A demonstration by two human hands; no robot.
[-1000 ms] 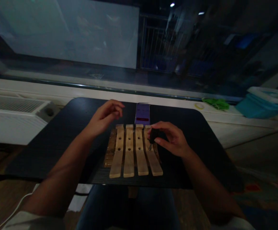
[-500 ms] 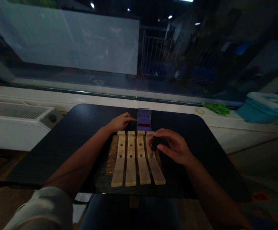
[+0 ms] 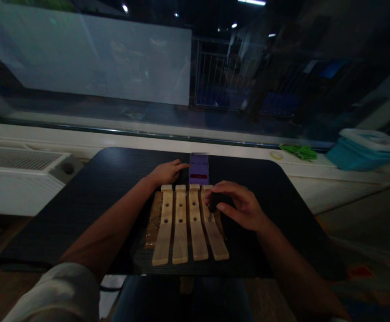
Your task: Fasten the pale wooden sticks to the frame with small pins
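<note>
1. On the black table (image 3: pixel 80 197), right in front of the person, four pale wooden slats (image 3: pixel 180 232) lie side by side, running away from the viewer and fanning out slightly at the near ends. Two round holes show in each of the three left ones.
2. Under the slats lies a brown board (image 3: pixel 150 221), which shows along their left side.
3. Over the far part of the rightmost slat (image 3: pixel 216 243), the right hand (image 3: pixel 243 208) pinches a small dark tool (image 3: pixel 212 203) between thumb and fingers. The tool stands roughly upright with its thin tip down on that slat. The light is too dim to tell whether the tip sits in a hole.
4. Beyond the slats' far ends, the left hand (image 3: pixel 166 172) rests low on the table, palm down. Its fingers are stretched loosely together and hold nothing, and their tips reach the left edge of a phone (image 3: pixel 199 169).
5. Just behind the two right-hand slats, the phone lies flat with its purple screen lit and a red bar on it.
6. Left of the table stands a white radiator (image 3: pixel 16 174).
7. Along the sill to the right, well apart from the hands, lie a roll of tape (image 3: pixel 276 155), a green bundle (image 3: pixel 298 151) and a teal container (image 3: pixel 366 152).
8. Behind everything, a dark window (image 3: pixel 215 67) reflects the ceiling lights.
</note>
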